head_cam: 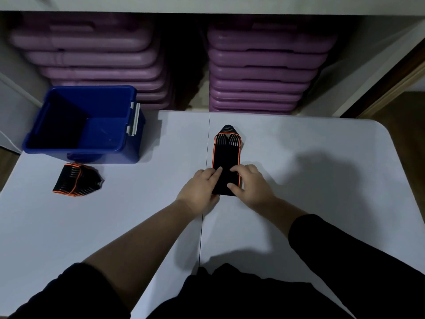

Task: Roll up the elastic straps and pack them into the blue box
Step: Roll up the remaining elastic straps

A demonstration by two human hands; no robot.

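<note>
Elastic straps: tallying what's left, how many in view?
2. Flat strap mid-table under left hand and right hand; bunched strap beside the blue box, whose dim inside may hide more.
</note>
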